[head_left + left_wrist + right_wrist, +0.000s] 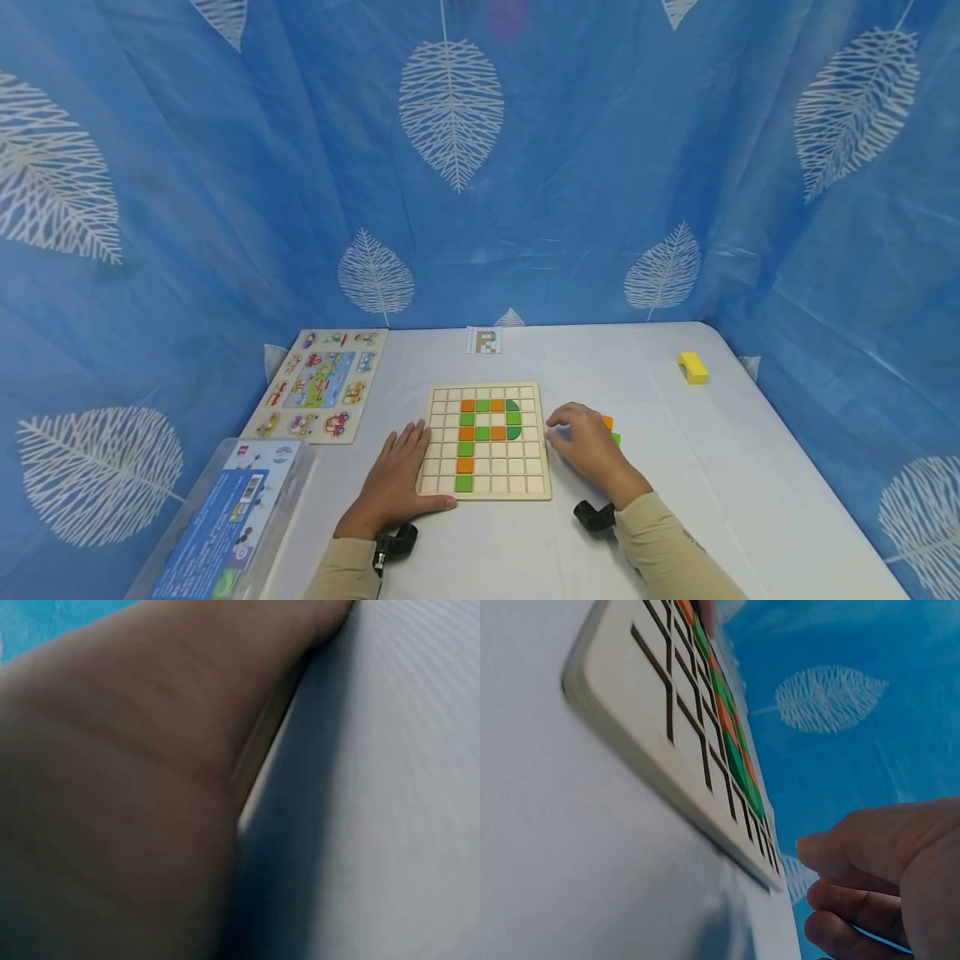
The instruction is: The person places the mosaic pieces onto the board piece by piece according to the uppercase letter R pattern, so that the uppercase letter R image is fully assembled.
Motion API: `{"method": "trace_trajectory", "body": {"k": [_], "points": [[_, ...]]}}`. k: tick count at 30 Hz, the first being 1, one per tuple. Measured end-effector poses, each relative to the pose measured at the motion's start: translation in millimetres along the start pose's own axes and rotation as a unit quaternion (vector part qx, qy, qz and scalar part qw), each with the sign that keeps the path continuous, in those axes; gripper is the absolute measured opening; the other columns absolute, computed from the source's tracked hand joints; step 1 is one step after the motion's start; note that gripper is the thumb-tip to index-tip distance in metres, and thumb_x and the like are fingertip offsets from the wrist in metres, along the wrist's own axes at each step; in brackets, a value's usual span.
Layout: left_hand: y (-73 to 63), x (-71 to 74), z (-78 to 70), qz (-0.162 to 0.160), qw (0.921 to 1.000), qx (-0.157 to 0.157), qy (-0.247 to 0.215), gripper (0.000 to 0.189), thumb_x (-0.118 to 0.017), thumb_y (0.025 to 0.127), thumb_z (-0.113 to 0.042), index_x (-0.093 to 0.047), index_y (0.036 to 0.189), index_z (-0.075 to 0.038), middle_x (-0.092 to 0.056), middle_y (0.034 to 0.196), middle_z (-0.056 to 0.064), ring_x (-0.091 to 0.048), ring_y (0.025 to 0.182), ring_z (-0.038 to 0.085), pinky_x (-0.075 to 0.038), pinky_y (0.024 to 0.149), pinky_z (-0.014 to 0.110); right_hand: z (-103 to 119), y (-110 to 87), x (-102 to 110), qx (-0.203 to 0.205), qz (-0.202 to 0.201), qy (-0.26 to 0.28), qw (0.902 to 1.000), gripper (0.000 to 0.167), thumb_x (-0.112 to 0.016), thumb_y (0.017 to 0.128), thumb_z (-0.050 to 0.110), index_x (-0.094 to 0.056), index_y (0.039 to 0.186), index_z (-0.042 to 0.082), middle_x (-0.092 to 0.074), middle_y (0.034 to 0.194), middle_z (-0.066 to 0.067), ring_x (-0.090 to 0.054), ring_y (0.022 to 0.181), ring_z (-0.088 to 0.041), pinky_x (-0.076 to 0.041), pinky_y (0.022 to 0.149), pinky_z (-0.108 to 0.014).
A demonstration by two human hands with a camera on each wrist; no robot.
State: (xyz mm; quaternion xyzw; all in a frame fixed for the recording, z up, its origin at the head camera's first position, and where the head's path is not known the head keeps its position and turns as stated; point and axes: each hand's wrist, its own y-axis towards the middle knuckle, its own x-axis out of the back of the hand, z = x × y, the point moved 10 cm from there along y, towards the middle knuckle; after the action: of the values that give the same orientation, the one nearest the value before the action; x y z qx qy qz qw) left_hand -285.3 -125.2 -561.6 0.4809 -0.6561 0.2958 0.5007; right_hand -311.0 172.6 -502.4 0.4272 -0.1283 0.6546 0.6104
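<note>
A square wooden grid board point(487, 492) lies on the table, with orange and green tiles set in a P-like shape and two dark green rounded pieces at the right of its loop. My left hand point(397, 475) rests along the board's left edge, fingers extended and thumb at the near edge. Its palm point(135, 780) fills much of the left wrist view. Just off the board's right edge, my right hand point(588, 442) hovers with loosely bent fingers. No piece shows between its thumb point(821, 851) and fingers. Partly hidden behind it are orange and green tiles point(616, 437).
A small printed card point(483, 340) with an R-like tile pattern lies beyond the board. To the left are a wooden vehicle puzzle point(318, 383) and a clear plastic case point(225, 517). A yellow arched block point(693, 368) sits far right. Blue leaf-patterned curtains surround the table.
</note>
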Motion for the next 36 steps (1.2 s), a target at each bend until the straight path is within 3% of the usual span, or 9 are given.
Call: {"method": "trace_trajectory", "body": {"k": [5,12,22,30,36], "points": [[0.1,-0.7,0.4,-0.001,1.0,0.001,-0.001,0.135,-0.067,0.069,-0.093,-0.035,0.163,-0.001,-0.031,0.169,0.016,-0.023,0.156,0.035,-0.014,0.126,0.054,-22,0.5,18,-0.028,-0.02,-0.021,0.9992,0.014,-0.086,0.084,-0.001,-0.079,0.096,0.003,-0.073,0.105,-0.008,-0.071,0.103,-0.03,-0.059,0.09,-0.049],[-0.3,1.2,0.8,-0.009,1.0,0.0,0.0,0.135,-0.067,0.069,-0.092,-0.035,0.163,0.0,-0.032,0.168,0.016,-0.024,0.156,0.035,-0.015,0.126,0.054,-46,-5.7,40,-0.04,-0.036,-0.022,0.9983,0.014,-0.084,0.085,-0.003,-0.078,0.097,0.002,-0.072,0.102,-0.01,-0.068,0.085,-0.026,-0.059,0.075,-0.045],[-0.1,2.3,0.9,-0.021,0.9996,-0.014,-0.009,0.134,-0.07,0.07,-0.089,-0.037,0.161,0.004,-0.033,0.167,0.02,-0.026,0.155,0.038,-0.018,0.125,0.057,-69,-9.6,53,-0.056,-0.038,-0.04,0.9969,0.012,-0.084,0.085,-0.003,-0.078,0.095,0.0,-0.071,0.109,-0.016,-0.067,0.109,-0.04,-0.053,0.098,-0.059],[0.4,0.8,0.9,0.003,1.0,-0.001,-0.009,0.134,-0.07,0.071,-0.089,-0.034,0.163,0.001,-0.03,0.169,0.017,-0.022,0.156,0.035,-0.013,0.127,0.053,-84,-15.2,53,-0.091,-0.023,-0.04,0.9947,0.012,-0.083,0.087,0.001,-0.078,0.098,0.002,-0.071,0.11,-0.015,-0.065,0.112,-0.041,-0.05,0.101,-0.061],[0.1,0.0,0.0,0.008,1.0,0.0,-0.003,0.134,-0.069,0.071,-0.09,-0.034,0.163,0.001,-0.029,0.169,0.016,-0.022,0.156,0.035,-0.013,0.127,0.053,-88,-18.0,55,-0.086,-0.032,-0.04,0.995,0.014,-0.084,0.087,0.001,-0.078,0.1,0.001,-0.071,0.109,-0.015,-0.066,0.11,-0.04,-0.052,0.098,-0.06]]}}
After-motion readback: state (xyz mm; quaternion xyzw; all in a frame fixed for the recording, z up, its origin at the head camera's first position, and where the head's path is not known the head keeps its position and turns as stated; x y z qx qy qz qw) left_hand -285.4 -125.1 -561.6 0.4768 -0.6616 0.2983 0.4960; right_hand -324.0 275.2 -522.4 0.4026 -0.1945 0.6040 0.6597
